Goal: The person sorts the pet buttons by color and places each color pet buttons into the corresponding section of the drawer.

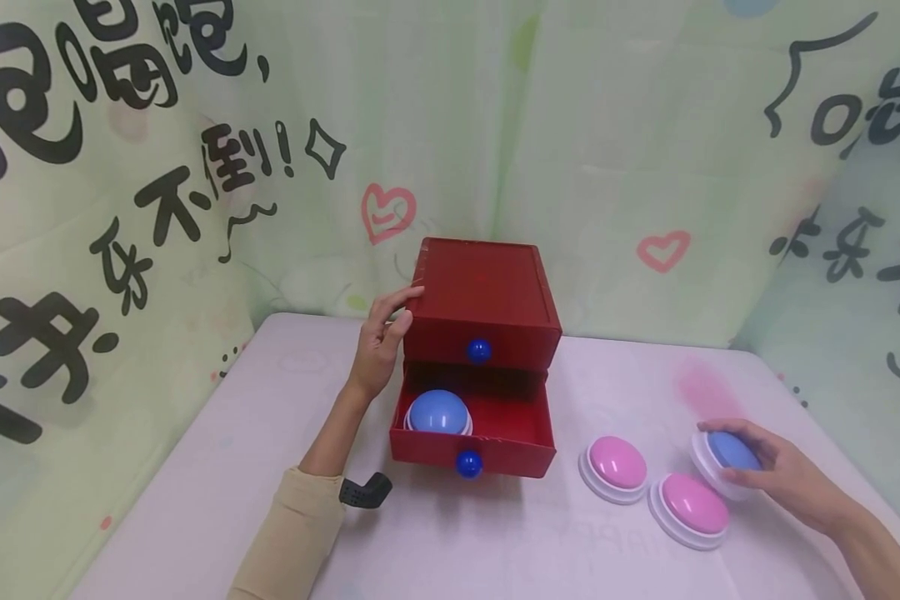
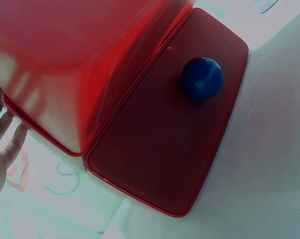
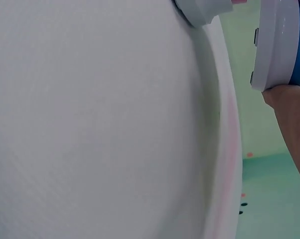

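At the right, my right hand point(image 1: 791, 479) grips a round push button with a blue dome point(image 1: 731, 451) and white base, tilted and lifted over the table. In the right wrist view the white base point(image 3: 277, 47) shows side-on between the fingers. My left hand point(image 1: 378, 350) touches the left side of a red two-drawer box point(image 1: 480, 283) with its fingertips. Its fingers point(image 2: 13, 144) look fairly straight along the box's edge in the left wrist view. The lower drawer point(image 1: 431, 447) is pulled out, and another blue button point(image 1: 438, 412) sits in its left part.
Two pink buttons point(image 1: 618, 462) on white bases stand on the table point(image 1: 570, 550) between the box and my right hand. Blue ball knobs point(image 1: 479, 351) mark both drawer fronts. A printed cloth point(image 1: 592, 167) hangs behind and at the sides.
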The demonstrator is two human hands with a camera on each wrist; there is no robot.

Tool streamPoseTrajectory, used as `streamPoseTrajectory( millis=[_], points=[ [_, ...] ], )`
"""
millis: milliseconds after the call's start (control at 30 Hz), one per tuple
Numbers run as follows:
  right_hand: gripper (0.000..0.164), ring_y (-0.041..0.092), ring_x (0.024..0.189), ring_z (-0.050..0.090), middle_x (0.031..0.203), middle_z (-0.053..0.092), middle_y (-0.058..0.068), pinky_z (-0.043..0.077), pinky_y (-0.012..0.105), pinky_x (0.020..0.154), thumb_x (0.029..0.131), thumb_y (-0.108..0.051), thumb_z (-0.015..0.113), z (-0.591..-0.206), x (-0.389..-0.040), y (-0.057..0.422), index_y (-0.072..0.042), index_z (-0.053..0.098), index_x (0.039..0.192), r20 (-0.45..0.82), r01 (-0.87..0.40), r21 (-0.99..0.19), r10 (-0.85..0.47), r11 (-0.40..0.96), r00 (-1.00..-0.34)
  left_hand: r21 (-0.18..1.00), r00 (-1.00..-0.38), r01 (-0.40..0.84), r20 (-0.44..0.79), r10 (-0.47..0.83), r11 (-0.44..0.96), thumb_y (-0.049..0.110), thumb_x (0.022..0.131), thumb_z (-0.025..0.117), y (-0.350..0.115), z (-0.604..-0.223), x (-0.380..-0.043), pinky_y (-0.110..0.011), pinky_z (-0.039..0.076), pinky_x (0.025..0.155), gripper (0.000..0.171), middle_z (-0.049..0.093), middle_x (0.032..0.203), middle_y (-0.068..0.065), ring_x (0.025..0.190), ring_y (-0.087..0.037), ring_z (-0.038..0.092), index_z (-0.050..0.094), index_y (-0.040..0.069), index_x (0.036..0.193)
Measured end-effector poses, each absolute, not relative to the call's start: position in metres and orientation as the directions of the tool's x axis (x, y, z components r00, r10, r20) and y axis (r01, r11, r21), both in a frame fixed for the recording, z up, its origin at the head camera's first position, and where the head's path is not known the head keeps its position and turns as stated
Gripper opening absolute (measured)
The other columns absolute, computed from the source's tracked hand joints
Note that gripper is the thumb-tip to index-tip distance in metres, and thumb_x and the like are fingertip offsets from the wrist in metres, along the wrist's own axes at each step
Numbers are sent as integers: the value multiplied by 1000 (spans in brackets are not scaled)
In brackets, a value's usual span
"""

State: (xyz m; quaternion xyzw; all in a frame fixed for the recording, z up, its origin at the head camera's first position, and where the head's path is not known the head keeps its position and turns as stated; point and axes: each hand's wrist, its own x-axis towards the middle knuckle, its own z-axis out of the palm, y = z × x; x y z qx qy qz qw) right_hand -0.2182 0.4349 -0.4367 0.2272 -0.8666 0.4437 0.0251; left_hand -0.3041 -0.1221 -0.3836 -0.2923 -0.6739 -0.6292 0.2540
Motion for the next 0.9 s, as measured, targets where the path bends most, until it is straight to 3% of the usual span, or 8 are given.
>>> streamPoseTrajectory(
  millis=[400, 900],
  points=[
    [55, 0, 124, 49, 138, 60, -10, 35, 14, 95, 85, 21, 62, -427, -219, 413, 9, 51, 138, 318, -469, -808, -404, 357, -857, 705, -706, 707, 704, 78, 44, 22, 102, 45, -122, -383, -303, -26, 51, 95, 47, 49, 143, -12, 132, -18, 46, 54, 5, 145],
    [61, 1, 130, 47, 143, 58, -9, 36, 14, 99, 84, 28, 53, -415, -215, 388, 7, 48, 141, 380, -463, -877, -406, 126, -831, 705, -704, 709, 705, 86, 27, 22, 103, 45, -123, -383, -301, -27, 52, 94, 47, 49, 144, -12, 131, -19, 48, 53, 5, 145]
  ],
)
